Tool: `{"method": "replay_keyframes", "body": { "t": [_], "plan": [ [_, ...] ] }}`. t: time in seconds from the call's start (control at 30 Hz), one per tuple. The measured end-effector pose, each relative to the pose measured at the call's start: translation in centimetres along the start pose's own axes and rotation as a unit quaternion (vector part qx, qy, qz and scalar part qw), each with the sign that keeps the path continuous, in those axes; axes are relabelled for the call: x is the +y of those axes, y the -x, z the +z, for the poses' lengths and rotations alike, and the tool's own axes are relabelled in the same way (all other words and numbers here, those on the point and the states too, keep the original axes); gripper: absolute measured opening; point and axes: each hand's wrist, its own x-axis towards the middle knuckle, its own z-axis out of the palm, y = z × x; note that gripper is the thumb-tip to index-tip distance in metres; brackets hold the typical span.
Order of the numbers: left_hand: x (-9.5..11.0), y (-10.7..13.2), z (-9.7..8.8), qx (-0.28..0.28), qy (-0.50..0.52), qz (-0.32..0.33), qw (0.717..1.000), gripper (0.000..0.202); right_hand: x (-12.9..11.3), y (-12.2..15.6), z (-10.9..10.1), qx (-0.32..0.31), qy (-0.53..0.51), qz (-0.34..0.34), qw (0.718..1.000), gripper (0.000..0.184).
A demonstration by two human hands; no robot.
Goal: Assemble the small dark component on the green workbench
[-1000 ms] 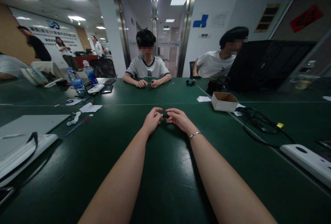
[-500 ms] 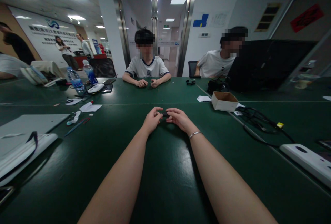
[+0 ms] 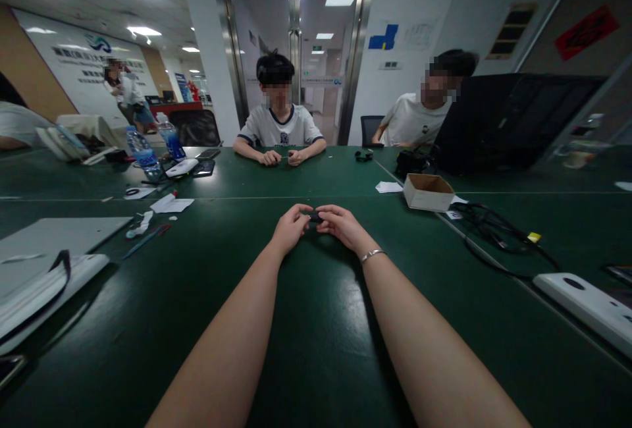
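Both of my arms reach forward over the dark green table [image 3: 316, 322], and the hands meet around a small black object [image 3: 315, 217]. My left hand [image 3: 292, 226] pinches its left end between thumb and fingers. At the other end, my right hand [image 3: 340, 222] is closed on it too, a silver bracelet on that wrist. Fingers cover most of the black object, so its kind is not clear. It is held just above or at the tabletop; I cannot tell which.
To the right are an open cardboard box [image 3: 428, 193], black cables [image 3: 498, 227] and a white power strip [image 3: 587, 306]. On the left lie a grey laptop-like slab [image 3: 74, 234], paper scraps [image 3: 172, 204] and water bottles [image 3: 143, 155]. Two people sit across, beside a black monitor [image 3: 513, 122].
My hands and the black object stay almost in place. In the background, people at the far left have shifted, and the person at right has turned their head slightly.
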Motion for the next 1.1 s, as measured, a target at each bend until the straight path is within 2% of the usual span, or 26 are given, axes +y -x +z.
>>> {"method": "replay_keyframes", "body": {
  "t": [0.47,0.77,0.9,1.0,1.1],
  "plan": [
    [0.2,0.1,0.0,0.002,0.005,-0.018,1.000,0.026,0.0,0.0,0.0,0.001,0.003,0.000,1.000,0.015],
    [0.2,0.0,0.0,0.007,0.017,-0.025,1.000,0.029,0.0,0.0,-0.1,-0.011,0.018,-0.014,1.000,0.025],
    [0.5,0.5,-0.1,0.030,-0.071,0.001,0.997,0.029,0.4,-0.5,0.1,-0.041,0.123,-0.028,0.991,0.029],
    [1.0,1.2,-0.1,0.041,-0.201,0.020,0.979,0.023,0.9,-0.9,0.5,-0.056,0.203,-0.033,0.977,0.031],
    [1.5,1.7,0.3,0.058,-0.267,0.011,0.962,0.018,1.1,-1.0,1.0,-0.060,0.229,-0.060,0.970,0.029]
  ]
}}
